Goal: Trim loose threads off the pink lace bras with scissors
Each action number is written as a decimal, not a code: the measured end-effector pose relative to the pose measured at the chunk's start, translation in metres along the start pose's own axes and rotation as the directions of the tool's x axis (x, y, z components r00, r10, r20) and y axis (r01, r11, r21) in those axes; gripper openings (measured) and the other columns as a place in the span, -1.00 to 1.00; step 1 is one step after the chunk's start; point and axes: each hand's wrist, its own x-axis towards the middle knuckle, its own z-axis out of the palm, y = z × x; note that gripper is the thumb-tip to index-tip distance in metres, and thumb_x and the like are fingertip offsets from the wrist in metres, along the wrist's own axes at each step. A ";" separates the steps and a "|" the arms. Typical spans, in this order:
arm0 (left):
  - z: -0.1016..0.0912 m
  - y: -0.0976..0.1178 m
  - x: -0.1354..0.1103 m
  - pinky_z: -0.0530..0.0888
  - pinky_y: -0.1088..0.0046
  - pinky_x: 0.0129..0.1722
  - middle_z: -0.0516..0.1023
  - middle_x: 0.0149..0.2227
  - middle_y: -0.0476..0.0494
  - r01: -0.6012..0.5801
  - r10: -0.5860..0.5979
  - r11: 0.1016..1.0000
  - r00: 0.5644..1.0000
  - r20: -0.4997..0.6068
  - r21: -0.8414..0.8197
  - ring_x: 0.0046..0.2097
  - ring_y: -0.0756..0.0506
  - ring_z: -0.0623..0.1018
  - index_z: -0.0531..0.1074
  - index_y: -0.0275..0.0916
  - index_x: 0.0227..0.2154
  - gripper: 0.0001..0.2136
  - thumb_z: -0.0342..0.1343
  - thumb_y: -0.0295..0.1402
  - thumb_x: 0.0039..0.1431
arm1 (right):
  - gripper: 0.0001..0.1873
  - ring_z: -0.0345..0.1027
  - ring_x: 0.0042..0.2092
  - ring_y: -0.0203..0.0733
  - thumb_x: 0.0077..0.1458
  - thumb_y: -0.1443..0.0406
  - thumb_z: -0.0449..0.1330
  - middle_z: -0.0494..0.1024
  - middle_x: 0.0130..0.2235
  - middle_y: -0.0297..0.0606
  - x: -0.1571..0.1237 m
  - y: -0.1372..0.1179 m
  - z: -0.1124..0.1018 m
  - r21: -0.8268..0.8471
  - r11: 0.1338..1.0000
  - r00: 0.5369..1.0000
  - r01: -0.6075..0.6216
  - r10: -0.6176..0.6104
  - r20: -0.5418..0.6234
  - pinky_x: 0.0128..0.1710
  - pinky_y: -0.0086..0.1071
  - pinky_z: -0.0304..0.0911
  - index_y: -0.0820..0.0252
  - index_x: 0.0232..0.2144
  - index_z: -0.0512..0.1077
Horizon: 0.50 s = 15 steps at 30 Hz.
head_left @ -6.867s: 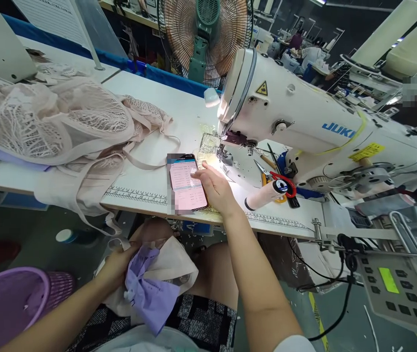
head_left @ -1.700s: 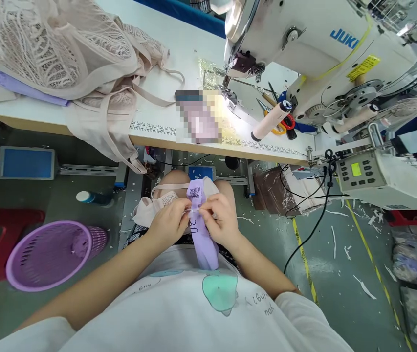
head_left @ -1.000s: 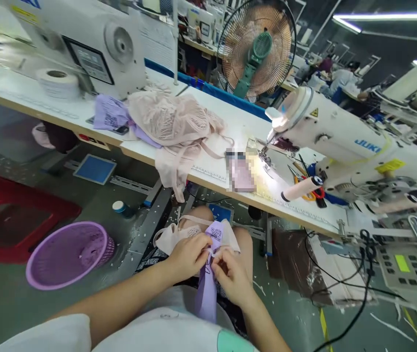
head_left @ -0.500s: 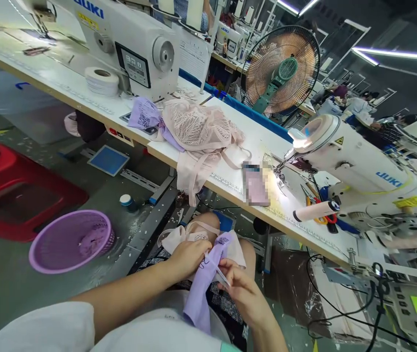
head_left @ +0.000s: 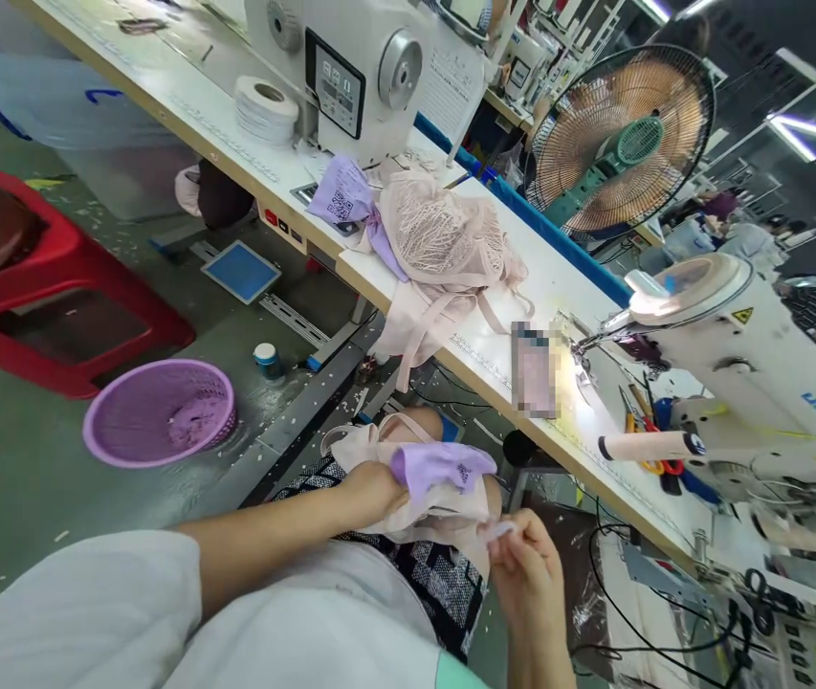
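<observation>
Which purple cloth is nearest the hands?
The purple cloth on the lap, its end at the left hand. The other one lies on the table, beside the lace garment.

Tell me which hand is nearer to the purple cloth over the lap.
Left. The left hand holds the purple cloth by its left end; the right hand is apart, below and to its right in view, pinching a small whitish strip.

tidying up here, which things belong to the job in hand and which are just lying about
Seemingly in use:
held purple cloth
pale garment underneath
small white strip

Seemingly just lying about:
thread spool
scissors
purple basket
bottle
red stool
</observation>
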 end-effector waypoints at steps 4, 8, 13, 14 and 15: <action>-0.011 -0.009 -0.001 0.39 0.35 -0.31 0.55 -0.37 -0.16 -0.156 0.133 0.984 0.966 0.222 0.087 -0.32 -0.19 0.53 0.49 -0.20 -0.30 -0.81 0.09 -0.40 -0.02 | -0.72 0.24 -0.48 -0.29 -0.05 0.11 0.15 0.37 -0.55 -0.39 0.037 -0.002 0.002 -0.602 0.798 0.999 -0.036 0.023 -0.029 -0.39 -0.39 0.21 0.13 -0.31 0.31; -0.019 -0.008 0.002 0.38 0.29 -0.20 0.52 -0.29 -0.24 -0.221 0.171 0.967 0.934 0.313 0.130 -0.21 -0.22 0.51 0.44 -0.25 -0.21 -0.76 0.03 -0.44 0.03 | -0.44 0.37 -0.32 -0.12 -0.15 0.06 0.20 0.51 -0.36 -0.20 0.100 0.037 0.028 -0.931 0.337 0.970 -0.142 0.235 -0.063 -0.30 -0.32 0.21 0.16 -0.08 0.28; -0.065 -0.032 -0.004 0.39 0.48 -0.29 0.51 -0.29 -0.12 -0.119 0.108 0.989 0.987 0.116 0.091 -0.26 -0.08 0.50 0.41 -0.19 -0.22 -0.78 -0.06 -0.35 0.11 | -0.52 0.38 -0.21 -0.03 -0.12 0.13 0.19 0.51 -0.26 -0.09 0.123 0.063 0.046 -0.936 0.337 0.988 -0.103 0.142 -0.058 -0.26 -0.30 0.21 0.21 -0.14 0.32; -0.082 -0.041 -0.006 0.39 0.50 -0.30 0.51 -0.28 -0.11 -0.059 0.058 0.994 0.998 0.010 0.096 -0.27 -0.06 0.50 0.41 -0.19 -0.24 -0.78 -0.10 -0.34 0.12 | -0.56 0.37 -0.18 -0.04 -0.08 0.14 0.15 0.50 -0.22 -0.07 0.119 0.061 0.044 -0.931 0.356 0.994 -0.078 0.097 -0.047 -0.26 -0.30 0.21 0.23 -0.15 0.31; -0.101 -0.050 -0.007 0.38 0.50 -0.29 0.51 -0.29 -0.11 0.015 -0.003 0.994 0.993 -0.116 0.108 -0.27 -0.05 0.49 0.42 -0.20 -0.27 -0.77 -0.13 -0.33 0.14 | -0.58 0.36 -0.17 -0.05 -0.06 0.14 0.13 0.48 -0.19 -0.04 0.113 0.058 0.039 -0.924 0.377 0.998 -0.055 0.052 -0.038 -0.26 -0.31 0.21 0.25 -0.16 0.30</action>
